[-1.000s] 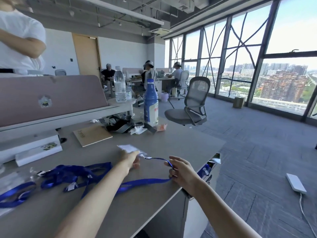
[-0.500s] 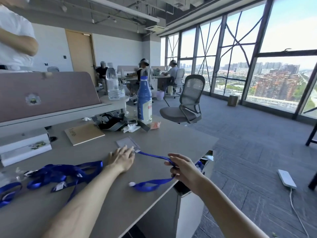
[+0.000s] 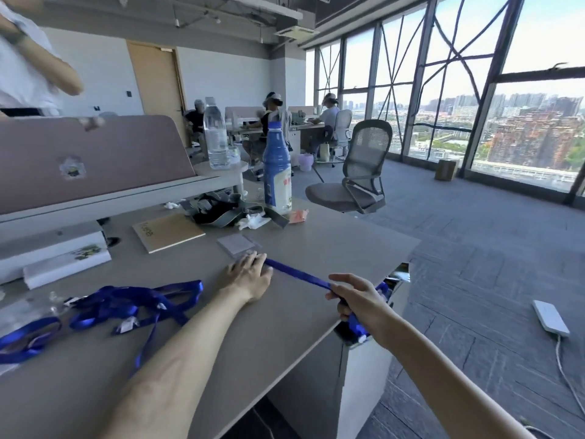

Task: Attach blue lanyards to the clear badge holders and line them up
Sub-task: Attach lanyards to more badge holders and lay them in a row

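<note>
Office counter (image 3: 332,248), head view. With grip spread flat, the left hand (image 3: 250,277) presses down where the blue lanyard (image 3: 297,274) meets the clear badge holder (image 3: 237,243), midway along the counter toward its right edge, apparently to anchor the joint. Past that edge the right hand (image 3: 357,299), grip curled round the strap, holds it taut and straight, likely for lining up. Tangled by the near left edge, spare lanyards (image 3: 133,301) await holders.

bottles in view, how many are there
2: a clear water bottle on the round ledge by the divider, and a blue bottle on the desk just right of it.
</note>
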Motion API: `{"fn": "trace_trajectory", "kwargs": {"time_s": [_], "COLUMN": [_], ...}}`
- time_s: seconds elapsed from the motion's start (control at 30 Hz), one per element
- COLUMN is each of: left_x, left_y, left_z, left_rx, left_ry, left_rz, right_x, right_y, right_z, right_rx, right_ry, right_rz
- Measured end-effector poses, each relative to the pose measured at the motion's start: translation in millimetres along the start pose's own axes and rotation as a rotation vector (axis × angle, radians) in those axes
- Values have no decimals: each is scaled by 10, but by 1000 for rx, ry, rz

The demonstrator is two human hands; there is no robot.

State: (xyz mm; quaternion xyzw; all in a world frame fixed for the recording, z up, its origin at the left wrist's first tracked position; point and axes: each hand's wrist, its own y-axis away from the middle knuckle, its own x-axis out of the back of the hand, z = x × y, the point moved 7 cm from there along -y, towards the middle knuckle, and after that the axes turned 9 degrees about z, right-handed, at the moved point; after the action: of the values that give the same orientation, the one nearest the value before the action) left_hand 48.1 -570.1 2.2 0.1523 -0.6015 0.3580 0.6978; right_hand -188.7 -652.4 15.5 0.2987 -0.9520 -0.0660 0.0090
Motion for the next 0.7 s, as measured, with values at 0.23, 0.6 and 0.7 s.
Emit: {"fn": "trace_trajectory", "kwargs": {"time_s": [0.23, 0.6, 0.7], "left_x": [33, -36, 20], "left_y": [-138, -318, -168], "left_z": [-22, -77, 54], "left_rx": [70, 126, 94], "left_ry": [12, 115, 152], "left_rz": [10, 39, 191], "right_x": [132, 192, 200], "right_y": [22, 57, 77], "right_z": [90, 81, 55], "right_rx": [63, 126, 137], "right_ry": [107, 259, 293], "right_rz": [-14, -4, 2]}}
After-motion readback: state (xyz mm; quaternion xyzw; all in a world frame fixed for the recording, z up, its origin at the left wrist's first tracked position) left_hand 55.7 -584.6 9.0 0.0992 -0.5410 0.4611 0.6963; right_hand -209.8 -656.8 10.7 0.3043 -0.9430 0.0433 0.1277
